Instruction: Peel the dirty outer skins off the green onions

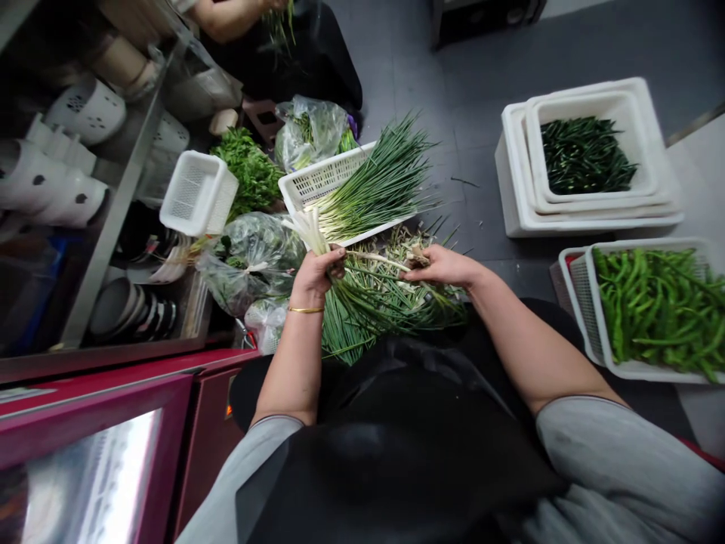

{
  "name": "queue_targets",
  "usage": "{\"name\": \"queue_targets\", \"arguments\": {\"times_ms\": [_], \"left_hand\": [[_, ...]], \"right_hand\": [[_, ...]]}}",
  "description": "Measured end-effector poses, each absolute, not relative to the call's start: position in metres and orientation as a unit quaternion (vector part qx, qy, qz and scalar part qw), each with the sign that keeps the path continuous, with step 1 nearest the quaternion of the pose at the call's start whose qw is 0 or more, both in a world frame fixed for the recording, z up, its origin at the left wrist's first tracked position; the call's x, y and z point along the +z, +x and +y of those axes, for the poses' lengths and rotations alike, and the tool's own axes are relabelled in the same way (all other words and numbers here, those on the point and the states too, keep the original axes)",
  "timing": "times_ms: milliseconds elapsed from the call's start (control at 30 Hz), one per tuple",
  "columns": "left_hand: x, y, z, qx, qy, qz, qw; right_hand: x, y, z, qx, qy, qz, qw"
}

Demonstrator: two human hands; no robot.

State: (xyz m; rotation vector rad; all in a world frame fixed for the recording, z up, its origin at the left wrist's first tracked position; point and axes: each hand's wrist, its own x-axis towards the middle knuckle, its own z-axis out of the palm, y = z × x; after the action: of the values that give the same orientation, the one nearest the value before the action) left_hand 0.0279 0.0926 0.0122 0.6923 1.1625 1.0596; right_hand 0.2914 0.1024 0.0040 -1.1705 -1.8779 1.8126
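Observation:
My left hand point(319, 272) is closed around a bunch of scallions point(314, 233), white ends pointing up and green tops hanging toward my lap. In my right hand point(445, 266), the thumb and fingers pinch the root end of a single scallion point(385, 260), which stretches across toward my left hand. Just beyond the hands, a white slotted basket point(334, 168) holds a large heap of scallions point(379, 185), their green tops spilling over its right side. Below my hands lie more loose scallions point(351, 321) mixed with pale root trimmings point(439, 291).
White containers with dark green peppers point(589, 155) stand at the right, near a basket of long green peppers point(660, 306). Bagged vegetables point(252, 253), leafy greens point(249, 166) and a small white basket point(198, 193) sit at the left by a metal shelf point(121, 196). Another person's arm point(226, 17) shows at the top.

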Motion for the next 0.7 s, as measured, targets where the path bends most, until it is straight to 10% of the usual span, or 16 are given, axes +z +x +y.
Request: {"name": "queue_targets", "arguments": {"times_ms": [233,700], "left_hand": [[0.02,-0.028,0.096,0.529,0.238,0.503,0.64],[0.011,0.07,0.087,0.52,0.33,0.512,0.6]], "right_hand": [[0.014,0.35,0.115,0.547,-0.448,-0.706,0.039],[0.003,0.281,0.101,0.552,-0.492,-0.655,0.156]]}}
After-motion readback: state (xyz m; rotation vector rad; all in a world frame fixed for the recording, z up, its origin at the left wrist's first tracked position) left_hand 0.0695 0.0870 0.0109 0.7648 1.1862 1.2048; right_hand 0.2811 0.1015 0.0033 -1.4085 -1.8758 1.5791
